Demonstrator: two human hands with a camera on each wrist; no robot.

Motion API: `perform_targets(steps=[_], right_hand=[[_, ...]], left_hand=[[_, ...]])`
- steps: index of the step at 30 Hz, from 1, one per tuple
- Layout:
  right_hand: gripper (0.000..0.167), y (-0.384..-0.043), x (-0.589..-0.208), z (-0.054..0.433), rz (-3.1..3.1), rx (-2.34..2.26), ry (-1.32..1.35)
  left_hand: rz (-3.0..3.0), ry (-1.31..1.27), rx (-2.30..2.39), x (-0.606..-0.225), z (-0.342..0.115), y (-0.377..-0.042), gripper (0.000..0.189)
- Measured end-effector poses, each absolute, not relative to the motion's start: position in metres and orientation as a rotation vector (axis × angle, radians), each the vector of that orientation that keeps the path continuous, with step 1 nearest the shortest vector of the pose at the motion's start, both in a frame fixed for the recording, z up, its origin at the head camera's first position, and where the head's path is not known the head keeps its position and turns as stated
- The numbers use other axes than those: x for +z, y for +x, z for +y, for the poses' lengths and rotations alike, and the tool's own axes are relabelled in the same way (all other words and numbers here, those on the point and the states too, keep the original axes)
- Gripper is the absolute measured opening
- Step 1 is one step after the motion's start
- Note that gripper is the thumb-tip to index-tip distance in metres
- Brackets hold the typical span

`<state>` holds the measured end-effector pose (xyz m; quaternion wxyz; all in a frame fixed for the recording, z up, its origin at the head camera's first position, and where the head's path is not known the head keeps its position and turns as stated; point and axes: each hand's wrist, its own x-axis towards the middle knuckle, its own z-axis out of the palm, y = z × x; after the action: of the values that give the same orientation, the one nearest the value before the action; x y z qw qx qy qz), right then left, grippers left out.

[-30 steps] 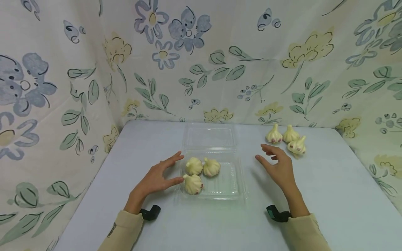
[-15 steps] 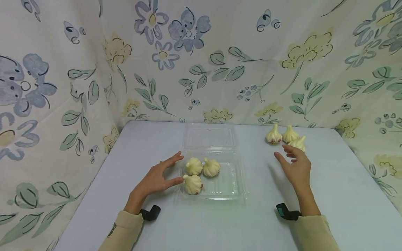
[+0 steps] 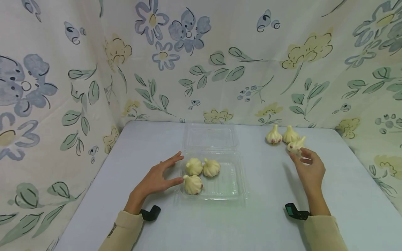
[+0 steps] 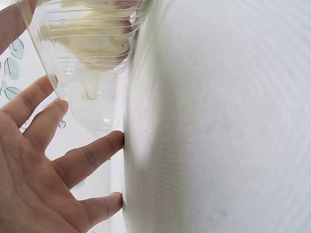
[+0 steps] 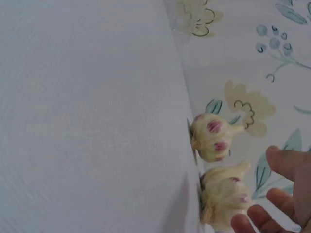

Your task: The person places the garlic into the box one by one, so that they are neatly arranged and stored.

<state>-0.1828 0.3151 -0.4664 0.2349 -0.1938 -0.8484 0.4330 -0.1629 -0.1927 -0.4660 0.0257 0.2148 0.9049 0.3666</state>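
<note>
My left hand lies at the left side of a clear plastic clamshell box, fingers spread. In the left wrist view its fingertips are right at the box's rim. Three garlic bulbs sit in the box's left part. My right hand reaches toward the nearest of three more garlic bulbs at the back right. Its thumb and fingers are parted, with their tips right at that bulb. From the right wrist view, the thumb stands apart from the bulb.
The box's lid is folded back flat behind it. Two garlic bulbs stand just behind the one by my right hand. A floral curtain rises along the white table's back edge and sides.
My right hand has moved right from beside the box to the nearest loose garlic bulb. My left hand and the box have stayed where they were.
</note>
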Motion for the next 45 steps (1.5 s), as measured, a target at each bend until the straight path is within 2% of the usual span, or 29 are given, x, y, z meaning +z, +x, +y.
perform_targets(steps=[6,17,40,45], right_hand=[[0.065,-0.182,-0.468,0.322,-2.388,1.262,-0.738],[0.082,-0.194,-0.469,0.335,-2.451,1.343,-0.843],[0.103,-0.22,-0.461,0.347,-2.677,1.318,-0.792],[0.102,-0.224,-0.46,0.347,-2.709,1.291,-0.782]], left_hand=[[2.804,0.659,1.12,-0.469,-0.193,-0.162,0.076],[2.807,0.673,1.124,-0.467,-0.193,-0.163,0.076],[2.807,0.662,1.127,-0.467,-0.193,-0.164,0.076],[2.801,0.665,1.135,-0.467,-0.193,-0.164,0.076]])
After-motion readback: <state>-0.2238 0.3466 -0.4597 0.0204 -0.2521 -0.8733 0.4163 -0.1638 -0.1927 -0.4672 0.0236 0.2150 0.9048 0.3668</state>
